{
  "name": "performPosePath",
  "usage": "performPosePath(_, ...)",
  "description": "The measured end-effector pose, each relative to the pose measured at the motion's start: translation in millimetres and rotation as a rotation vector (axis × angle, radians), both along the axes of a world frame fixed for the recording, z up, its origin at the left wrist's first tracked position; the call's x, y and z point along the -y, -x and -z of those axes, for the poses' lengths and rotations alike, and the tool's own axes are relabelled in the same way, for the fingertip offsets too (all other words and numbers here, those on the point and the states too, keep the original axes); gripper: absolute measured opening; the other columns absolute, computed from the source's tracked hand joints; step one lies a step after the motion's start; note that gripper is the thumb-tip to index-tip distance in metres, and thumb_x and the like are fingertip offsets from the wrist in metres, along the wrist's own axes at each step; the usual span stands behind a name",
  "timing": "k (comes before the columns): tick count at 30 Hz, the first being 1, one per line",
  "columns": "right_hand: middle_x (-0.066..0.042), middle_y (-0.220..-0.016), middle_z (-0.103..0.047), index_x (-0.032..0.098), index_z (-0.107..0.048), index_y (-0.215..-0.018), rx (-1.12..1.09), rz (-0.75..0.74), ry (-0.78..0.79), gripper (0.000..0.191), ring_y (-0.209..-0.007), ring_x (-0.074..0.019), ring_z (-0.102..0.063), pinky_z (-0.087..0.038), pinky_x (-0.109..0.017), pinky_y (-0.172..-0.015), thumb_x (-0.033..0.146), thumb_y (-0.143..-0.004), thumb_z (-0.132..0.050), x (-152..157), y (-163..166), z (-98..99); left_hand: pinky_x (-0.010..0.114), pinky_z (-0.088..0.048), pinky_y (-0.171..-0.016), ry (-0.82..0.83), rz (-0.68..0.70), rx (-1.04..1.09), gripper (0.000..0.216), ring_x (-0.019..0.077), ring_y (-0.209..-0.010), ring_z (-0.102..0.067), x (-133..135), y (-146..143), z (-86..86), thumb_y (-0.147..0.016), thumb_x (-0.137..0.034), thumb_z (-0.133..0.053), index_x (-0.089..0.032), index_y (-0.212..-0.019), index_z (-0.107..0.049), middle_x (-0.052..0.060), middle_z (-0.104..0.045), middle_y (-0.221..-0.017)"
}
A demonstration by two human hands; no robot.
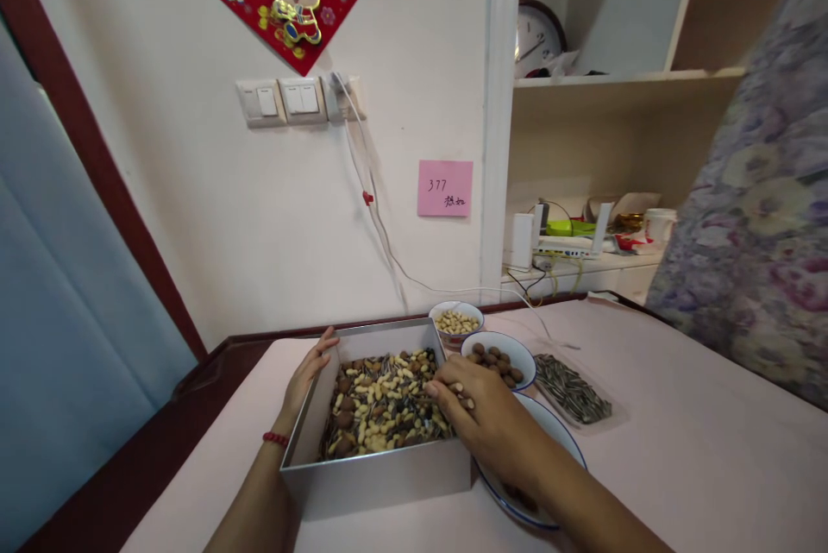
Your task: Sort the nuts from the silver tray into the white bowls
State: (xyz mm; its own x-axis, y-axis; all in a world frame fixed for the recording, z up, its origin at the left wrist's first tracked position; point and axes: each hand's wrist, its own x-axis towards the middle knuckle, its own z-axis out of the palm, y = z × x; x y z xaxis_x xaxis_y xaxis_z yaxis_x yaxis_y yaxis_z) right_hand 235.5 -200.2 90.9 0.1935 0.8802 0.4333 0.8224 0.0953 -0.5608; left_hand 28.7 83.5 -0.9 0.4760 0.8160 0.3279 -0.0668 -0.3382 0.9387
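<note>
A grey box point(381, 484) holds a mix of peanuts point(381, 402), striped sunflower seeds and round brown nuts point(345, 420). Against the outside of its left wall lies my left hand point(309, 372), fingers stretched out and tips at the rim. My right hand point(488, 411) is over the box's right wall, closed on several small brown pieces point(464, 396) whose kind I cannot make out. Under the right forearm is a blue-rimmed bowl point(562, 432), mostly hidden, with something dark brown inside. Behind that hand, another bowl point(523, 348) holds round brown nuts.
A small bowl point(456, 309) of peanuts stands by the wall. Sunflower seeds point(569, 389) fill a clear tray on the right. A white cable point(453, 289) hangs from the socket and crosses the table's back. A router point(562, 249) sits on the shelf.
</note>
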Motion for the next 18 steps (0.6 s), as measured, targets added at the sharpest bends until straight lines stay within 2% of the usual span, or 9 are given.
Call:
performPosePath(5,0.000,-0.082,-0.063,0.013,-0.062,-0.086,-0.010,0.008,-0.082,0.024,-0.074,-0.0116,-0.061,-0.053,-0.028,-0.071,0.031,-0.100,-0.057,-1,-3,0.6,0.044,-0.024,-0.121,0.006,-0.023,0.028,0.044,0.0315,-0.150,-0.028,3,-3,2.2,-0.078,-0.049,-0.065,-0.023,-0.112,-0.069,0.005,-0.033,-0.163)
performPosePath(7,0.001,-0.076,-0.060,0.014,-0.059,-0.078,-0.024,0.002,-0.140,0.029,-0.070,-0.0108,-0.059,-0.050,-0.025,-0.066,0.030,-0.101,-0.054,4,-7,-6.8,0.043,-0.022,-0.122,0.005,-0.030,0.032,0.044,0.0310,-0.150,-0.029,4,-3,1.1,-0.077,-0.050,-0.065,-0.022,-0.110,-0.070,0.007,-0.034,-0.163)
performPosePath(10,0.000,-0.071,-0.058,0.017,-0.055,-0.070,-0.039,0.026,-0.248,0.037,-0.066,-0.0110,-0.057,-0.046,-0.023,-0.061,0.031,-0.103,-0.046,24,-18,-27.9,0.043,-0.020,-0.123,0.005,-0.031,0.040,0.045,0.0328,-0.149,-0.030,5,-3,-1.2,-0.073,-0.051,-0.069,-0.021,-0.106,-0.072,0.009,-0.037,-0.161)
performPosePath(14,-0.001,-0.077,-0.062,0.021,-0.065,-0.083,-0.004,0.226,-0.431,0.033,-0.069,-0.0132,-0.059,-0.045,-0.025,-0.062,0.039,-0.103,-0.046,72,-43,-57.9,0.044,-0.018,-0.123,0.021,-0.025,0.063,0.047,0.0350,-0.150,-0.028,3,-4,-3.1,-0.070,-0.053,-0.073,-0.022,-0.105,-0.073,0.008,-0.038,-0.160)
performPosePath(16,-0.002,-0.078,-0.064,0.023,-0.068,-0.087,0.036,0.368,-0.490,0.029,-0.071,-0.0150,-0.059,-0.044,-0.028,-0.063,0.042,-0.101,-0.050,94,-58,-66.2,0.044,-0.016,-0.124,0.034,-0.023,0.072,0.045,0.0355,-0.150,-0.027,2,-5,-3.2,-0.069,-0.053,-0.075,-0.023,-0.103,-0.073,0.007,-0.039,-0.160)
performPosePath(18,-0.002,-0.075,-0.065,0.024,-0.068,-0.084,0.066,0.479,-0.479,0.031,-0.068,-0.0170,-0.060,-0.043,-0.030,-0.061,0.046,-0.098,-0.052,109,-73,-68.6,0.044,-0.014,-0.124,0.035,-0.020,0.072,0.044,0.0356,-0.151,-0.025,2,-6,-3.0,-0.069,-0.053,-0.075,-0.024,-0.102,-0.074,0.005,-0.040,-0.160)
